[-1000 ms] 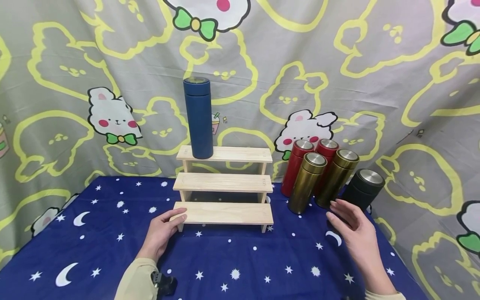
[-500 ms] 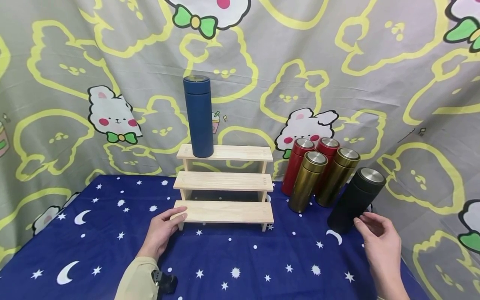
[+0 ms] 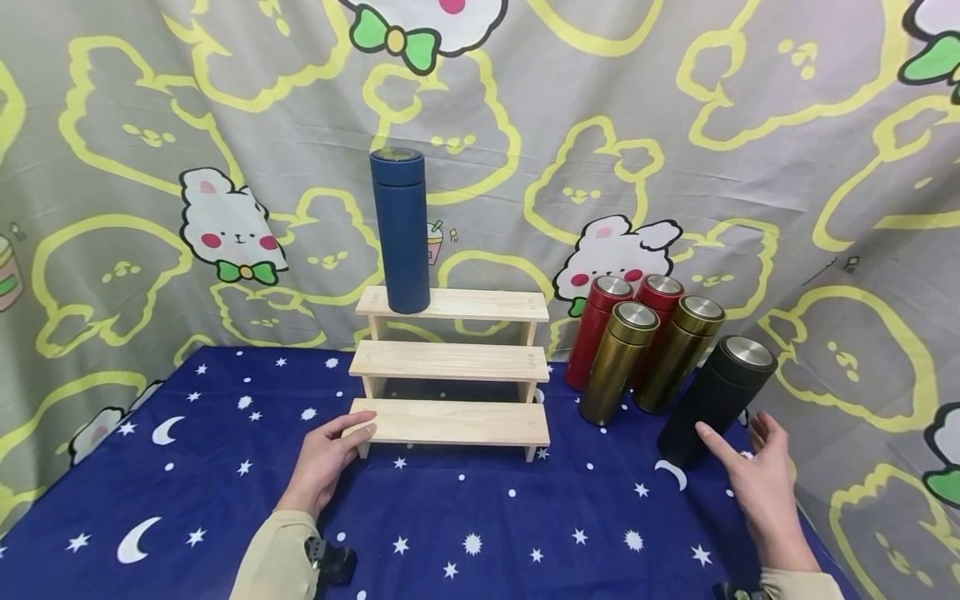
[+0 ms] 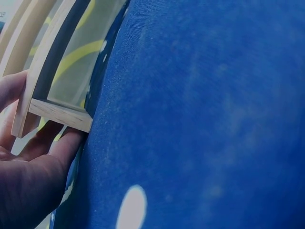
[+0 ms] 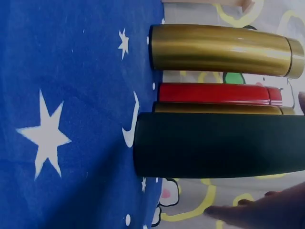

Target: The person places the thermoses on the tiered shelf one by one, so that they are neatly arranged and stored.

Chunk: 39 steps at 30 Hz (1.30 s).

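Observation:
My left hand (image 3: 322, 462) grips the left end of the lowest step of a three-tier wooden display stand (image 3: 450, 422), thumb on top. In the left wrist view its fingers bend against the stand's leg (image 4: 62, 114). A black thermos (image 3: 716, 404) with a steel-topped lid stands on the cloth at the right. Around its lower right side my right hand (image 3: 761, 479) is spread, the thumb overlapping the bottle in the head view. The right wrist view shows fingers (image 5: 257, 210) apart from the black body. On the stand's top step, towards the left, a blue thermos (image 3: 402, 233) stands upright.
Left of the black thermos, two gold thermoses (image 3: 611, 375) and two red thermoses (image 3: 592, 342) stand close together. A dark blue cloth (image 3: 465, 508) with stars and moons covers the table. Behind hangs a grey curtain (image 3: 480, 50) with cartoon prints.
My right hand first moved right and down from in front of the black thermos, then its fingers spread with the thumb towards the bottle. The left hand has kept its grip on the stand.

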Tool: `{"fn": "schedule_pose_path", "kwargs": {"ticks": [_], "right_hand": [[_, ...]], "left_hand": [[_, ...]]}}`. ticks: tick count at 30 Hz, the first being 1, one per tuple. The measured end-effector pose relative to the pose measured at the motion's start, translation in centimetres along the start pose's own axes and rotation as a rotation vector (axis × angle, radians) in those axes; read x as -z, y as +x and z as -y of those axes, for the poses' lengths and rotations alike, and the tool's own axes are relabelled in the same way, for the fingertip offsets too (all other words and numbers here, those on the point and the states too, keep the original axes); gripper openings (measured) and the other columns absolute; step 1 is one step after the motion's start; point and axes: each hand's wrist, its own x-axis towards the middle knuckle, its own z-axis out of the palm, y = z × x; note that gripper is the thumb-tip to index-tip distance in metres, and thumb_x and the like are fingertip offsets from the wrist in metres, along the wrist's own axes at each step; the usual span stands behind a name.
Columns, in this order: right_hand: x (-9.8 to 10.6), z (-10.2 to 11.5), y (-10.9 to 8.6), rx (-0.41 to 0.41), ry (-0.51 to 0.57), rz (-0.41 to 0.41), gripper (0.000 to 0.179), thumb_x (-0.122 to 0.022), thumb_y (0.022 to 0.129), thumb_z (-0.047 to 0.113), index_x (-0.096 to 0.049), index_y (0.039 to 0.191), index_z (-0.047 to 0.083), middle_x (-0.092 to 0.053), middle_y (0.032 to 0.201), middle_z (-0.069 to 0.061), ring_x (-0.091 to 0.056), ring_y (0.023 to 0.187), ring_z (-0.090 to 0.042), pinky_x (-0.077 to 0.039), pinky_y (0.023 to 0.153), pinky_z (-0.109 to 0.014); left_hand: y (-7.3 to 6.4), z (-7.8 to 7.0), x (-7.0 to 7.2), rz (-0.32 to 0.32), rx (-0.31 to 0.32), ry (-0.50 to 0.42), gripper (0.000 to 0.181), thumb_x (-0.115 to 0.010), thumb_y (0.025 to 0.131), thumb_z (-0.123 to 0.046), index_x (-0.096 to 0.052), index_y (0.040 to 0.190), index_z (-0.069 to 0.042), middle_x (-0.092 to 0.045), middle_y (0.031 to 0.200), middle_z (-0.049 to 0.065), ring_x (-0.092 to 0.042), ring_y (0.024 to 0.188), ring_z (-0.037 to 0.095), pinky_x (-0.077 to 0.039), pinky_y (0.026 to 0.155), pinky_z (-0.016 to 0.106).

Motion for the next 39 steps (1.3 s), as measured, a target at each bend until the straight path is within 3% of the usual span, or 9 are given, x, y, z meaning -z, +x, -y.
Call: {"fn": "schedule_pose_path", "kwargs": {"ticks": [5,15,18,24,33,39], "right_hand": [[-0.5,-0.5,0.7,0.042,0.025,0.027,0.097,-0.071,0.092,0.028,-0.003,0.157,0.005,-0.008,0.159,-0.021,-0.01,0.145,-0.037,-0.013,0.116,-0.051],[-1.7,-1.1,1.5,0.073,0.069,0.004,0.094,-0.075,0.089,0.022,-0.011,0.155,0.005,-0.022,0.155,-0.019,-0.022,0.142,-0.032,-0.018,0.116,-0.045],[-1.9,-1.2,1.6,0.081,0.064,-0.015,0.087,-0.076,0.088,0.02,-0.019,0.153,0.006,-0.032,0.148,-0.016,-0.032,0.134,-0.029,-0.027,0.111,-0.033],[-2.2,-1.6,1.9,0.086,0.026,-0.024,0.076,-0.076,0.089,0.021,-0.03,0.147,0.006,-0.043,0.134,-0.008,-0.045,0.116,-0.018,-0.038,0.084,-0.01],[-2.9,-2.2,2.4,0.087,0.162,-0.084,0.048,-0.076,0.087,0.008,-0.047,0.124,0.017,-0.054,0.107,0.005,-0.055,0.092,-0.002,-0.043,0.077,-0.01],[-3.0,-2.6,2.7,0.058,0.135,-0.105,0.053,-0.074,0.089,0.011,-0.043,0.132,0.01,-0.051,0.112,0.004,-0.052,0.095,-0.002,-0.041,0.078,-0.01]], "left_hand": [[-0.1,0.0,0.0,0.001,0.0,-0.003,0.043,-0.076,0.088,-0.012,-0.064,0.126,0.004,-0.048,0.14,0.021,-0.061,0.097,0.012,-0.051,0.081,0.021],[0.1,0.1,-0.1,-0.003,-0.003,-0.012,0.042,-0.076,0.087,-0.011,-0.065,0.124,0.005,-0.049,0.139,0.021,-0.061,0.094,0.011,-0.052,0.079,0.02],[0.1,0.1,-0.1,0.006,-0.004,-0.02,0.042,-0.076,0.087,-0.01,-0.064,0.125,0.005,-0.049,0.139,0.021,-0.061,0.093,0.01,-0.052,0.078,0.02],[0.0,0.0,-0.1,0.007,-0.001,-0.023,0.043,-0.075,0.088,-0.01,-0.063,0.127,0.004,-0.049,0.14,0.02,-0.061,0.093,0.009,-0.051,0.078,0.02],[0.0,0.1,0.0,0.002,0.0,-0.017,0.042,-0.075,0.088,-0.011,-0.064,0.126,0.005,-0.049,0.139,0.02,-0.061,0.094,0.01,-0.051,0.079,0.02],[0.0,0.1,0.0,0.004,-0.003,-0.014,0.042,-0.075,0.088,-0.011,-0.064,0.125,0.004,-0.049,0.14,0.019,-0.061,0.095,0.011,-0.051,0.079,0.02]]}}
